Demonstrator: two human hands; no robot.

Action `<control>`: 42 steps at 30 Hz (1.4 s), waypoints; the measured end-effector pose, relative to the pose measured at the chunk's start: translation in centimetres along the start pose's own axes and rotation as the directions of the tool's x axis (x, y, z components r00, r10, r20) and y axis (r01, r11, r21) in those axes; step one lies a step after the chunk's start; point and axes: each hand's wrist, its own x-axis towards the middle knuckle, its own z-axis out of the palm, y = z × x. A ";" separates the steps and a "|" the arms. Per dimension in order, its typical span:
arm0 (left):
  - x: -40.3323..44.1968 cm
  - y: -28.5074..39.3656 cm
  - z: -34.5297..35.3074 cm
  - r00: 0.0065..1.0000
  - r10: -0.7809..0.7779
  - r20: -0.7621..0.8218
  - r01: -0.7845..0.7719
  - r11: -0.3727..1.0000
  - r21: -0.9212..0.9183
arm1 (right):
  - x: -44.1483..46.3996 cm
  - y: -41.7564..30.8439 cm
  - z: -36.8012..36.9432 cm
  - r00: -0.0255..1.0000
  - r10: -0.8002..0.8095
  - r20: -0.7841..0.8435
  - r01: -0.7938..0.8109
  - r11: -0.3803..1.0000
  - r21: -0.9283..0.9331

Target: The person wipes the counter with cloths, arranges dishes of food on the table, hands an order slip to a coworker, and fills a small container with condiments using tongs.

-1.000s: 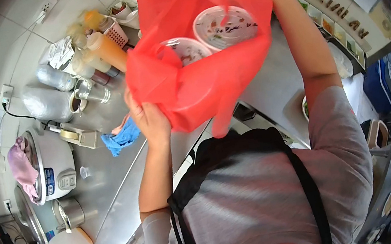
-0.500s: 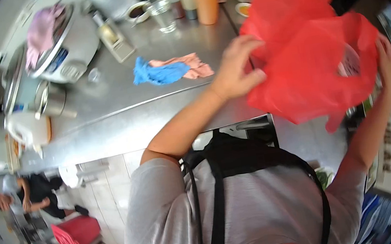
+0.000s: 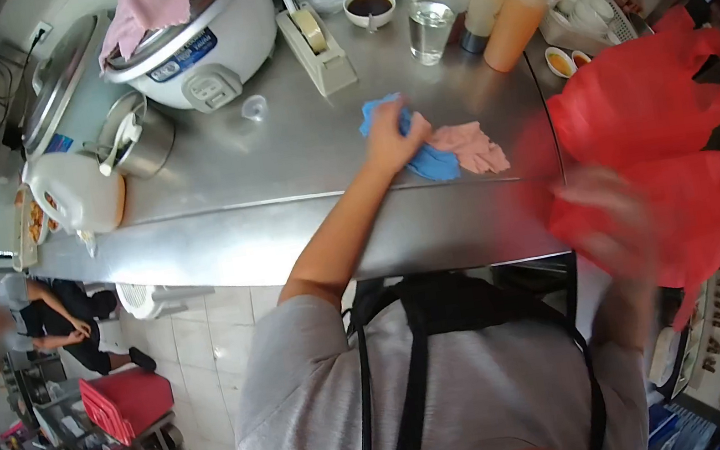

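My left hand (image 3: 396, 137) is closed on a crumpled blue cloth (image 3: 432, 163) lying on the steel counter. A pinkish-orange cloth (image 3: 475, 148) lies against it on the right. Over on the right, my right hand (image 3: 609, 199) is smeared by motion in front of a red plastic bag (image 3: 638, 108). Its fingers do not show clearly, and I cannot tell whether it touches the bag. The bag's handle loops stick out to the right, and what it contains is hidden.
A rice cooker (image 3: 206, 49), tape dispenser (image 3: 317, 51), sauce bowl (image 3: 370, 7), water glass (image 3: 429, 29) and orange squeeze bottle (image 3: 516, 26) line the counter's back. A plastic jug (image 3: 84, 192) and metal pot (image 3: 147, 140) stand left. A person (image 3: 56, 323) sits beyond, near a red bin (image 3: 132, 402).
My left hand has left the red bag and now grips the blue cloth. My right hand has come off the bag's far side to its near left side. The view has shifted right.
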 end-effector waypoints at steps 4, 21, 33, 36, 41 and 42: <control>5.3 -3.5 -3.0 0.819 -0.188 -0.543 0.212 0.977 -0.018 | 8.4 11.0 13.3 0.980 0.095 0.172 -0.004 0.886 -0.464; 11.7 -12.9 -9.6 0.840 0.006 -0.542 0.080 0.988 0.134 | 14.1 18.6 19.8 0.897 0.355 -0.264 -0.440 0.657 -0.611; 4.8 -12.4 -18.6 0.980 -0.004 -0.200 0.079 0.926 0.369 | 7.9 21.7 16.7 0.678 0.476 -0.560 -0.621 0.779 -0.089; 3.3 -14.1 -18.4 0.989 -0.129 -0.070 0.147 0.903 0.404 | 9.2 21.6 21.1 0.734 0.401 -0.549 -0.663 0.599 -0.449; 3.0 -15.9 -16.8 0.991 -0.018 -0.135 0.062 0.943 0.328 | 19.6 21.2 25.5 0.858 0.343 -0.382 -0.513 0.572 -0.640; 3.2 -15.8 -16.5 0.987 -0.018 -0.158 0.070 0.939 0.335 | 21.5 22.6 25.7 0.880 0.275 -0.388 -0.471 0.619 -0.629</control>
